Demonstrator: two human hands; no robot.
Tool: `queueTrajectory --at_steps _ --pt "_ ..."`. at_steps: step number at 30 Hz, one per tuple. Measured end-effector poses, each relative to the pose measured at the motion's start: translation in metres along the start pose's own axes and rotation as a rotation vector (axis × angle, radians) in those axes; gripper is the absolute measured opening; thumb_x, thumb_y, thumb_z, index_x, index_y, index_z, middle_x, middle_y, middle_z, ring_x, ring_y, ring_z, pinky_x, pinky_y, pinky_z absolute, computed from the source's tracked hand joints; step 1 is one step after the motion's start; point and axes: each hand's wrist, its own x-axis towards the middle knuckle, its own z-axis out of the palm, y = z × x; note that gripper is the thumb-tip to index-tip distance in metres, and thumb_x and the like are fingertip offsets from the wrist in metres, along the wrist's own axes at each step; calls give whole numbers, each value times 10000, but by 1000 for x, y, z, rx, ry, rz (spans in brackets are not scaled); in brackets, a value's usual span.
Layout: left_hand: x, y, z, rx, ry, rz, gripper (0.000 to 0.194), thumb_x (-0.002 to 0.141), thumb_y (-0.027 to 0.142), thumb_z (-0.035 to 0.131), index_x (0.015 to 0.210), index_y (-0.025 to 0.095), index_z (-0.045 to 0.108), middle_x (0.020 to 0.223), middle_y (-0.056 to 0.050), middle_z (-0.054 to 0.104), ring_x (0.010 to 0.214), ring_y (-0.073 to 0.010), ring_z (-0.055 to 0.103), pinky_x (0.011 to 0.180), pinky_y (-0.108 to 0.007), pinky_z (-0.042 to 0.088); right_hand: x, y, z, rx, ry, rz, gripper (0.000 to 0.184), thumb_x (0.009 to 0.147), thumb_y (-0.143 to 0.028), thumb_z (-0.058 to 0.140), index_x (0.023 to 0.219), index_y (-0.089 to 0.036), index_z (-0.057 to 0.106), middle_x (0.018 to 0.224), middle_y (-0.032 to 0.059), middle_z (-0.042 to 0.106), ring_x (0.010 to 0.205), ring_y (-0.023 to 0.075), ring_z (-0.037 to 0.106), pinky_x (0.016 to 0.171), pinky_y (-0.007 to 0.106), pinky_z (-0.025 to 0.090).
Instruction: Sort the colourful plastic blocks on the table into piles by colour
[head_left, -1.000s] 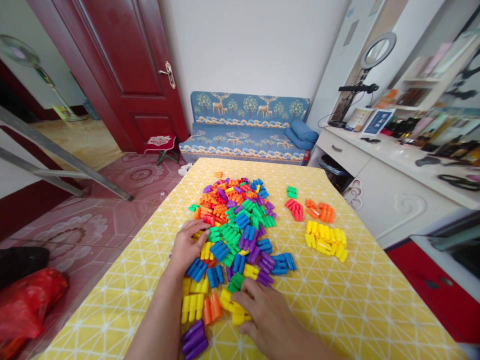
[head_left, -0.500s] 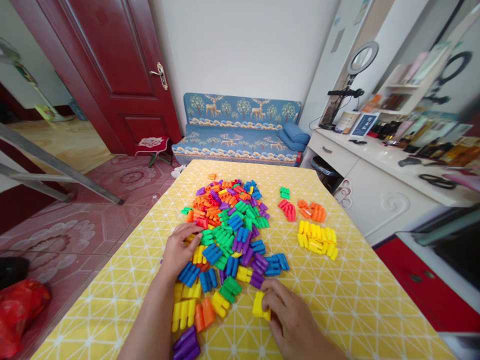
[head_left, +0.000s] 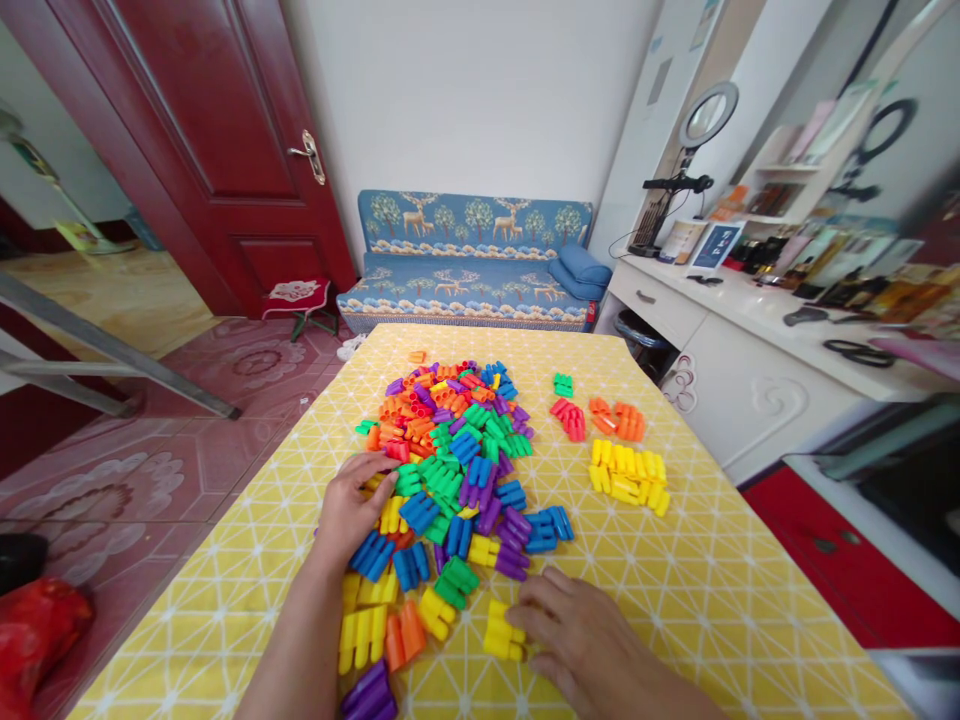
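Note:
A heap of coloured plastic blocks (head_left: 450,450) lies on a table with a yellow patterned cloth (head_left: 690,590). My left hand (head_left: 351,505) rests at the heap's left edge, fingers curled over blue and yellow blocks. Nearer me, my right hand (head_left: 577,635) lies low on the cloth with its fingertips against a yellow block (head_left: 501,632). To the right sit sorted groups: yellow blocks (head_left: 628,474), orange blocks (head_left: 619,420), red blocks (head_left: 570,418) and one green block (head_left: 563,384).
A white dresser (head_left: 750,370) with bottles and a ring lamp (head_left: 707,113) stands to the right. Beyond the table is a blue patterned sofa (head_left: 472,260). A dark red door (head_left: 195,130) and tiled floor lie to the left, with a red bag (head_left: 34,630) at the lower left.
My right hand drew a yellow block out of the heap toward the near right and now has it on the cloth. My left hand stays at the heap's left edge.

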Motion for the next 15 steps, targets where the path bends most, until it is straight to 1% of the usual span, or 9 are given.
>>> queueTrajectory --at_steps 2,4,8,10,12,14,15 --pt "0 0 0 1 2 -3 227 845 374 601 926 213 739 985 -78 705 983 -236 631 932 -416 490 1 -1 5 28 -4 46 336 812 -251 653 1138 -290 583 1172 26 607 1035 213 549 848 322 429" --pt "1 1 0 -1 5 -6 227 840 378 605 915 213 740 981 -77 706 977 -237 634 929 -416 494 3 -4 13 44 -1 92 391 776 -258 680 1152 -269 570 1183 37 597 1048 219 551 861 327 435" --pt "1 2 0 -3 6 -12 230 835 386 606 913 219 742 977 -72 709 975 -237 636 924 -413 500 7 -10 28 68 2 158 333 746 -144 589 1069 -225 573 1149 48 603 1036 213 565 854 316 449" --pt "1 2 0 -2 7 -10 228 838 386 604 915 222 743 978 -71 709 977 -238 635 924 -413 499 6 -13 30 80 -9 182 357 717 -119 553 1056 -227 573 1138 47 604 1023 211 575 843 309 456" --pt "1 1 0 -1 7 -8 226 839 383 604 918 221 741 980 -72 708 979 -237 633 927 -414 496 4 -14 27 67 -38 208 483 684 -118 541 1149 -248 558 1160 52 593 1004 221 590 829 320 466" --pt "1 2 0 -2 7 -7 224 840 379 605 918 218 739 981 -74 706 977 -237 633 929 -414 494 -1 -12 23 28 -98 228 635 658 -127 549 1271 -289 511 1178 58 584 961 235 612 799 336 477" --pt "1 2 0 -4 8 -6 225 840 379 605 919 216 739 983 -74 705 977 -237 633 929 -414 494 -3 -10 21 7 -124 235 670 655 -137 557 1300 -308 497 1166 58 587 936 240 621 780 339 481"
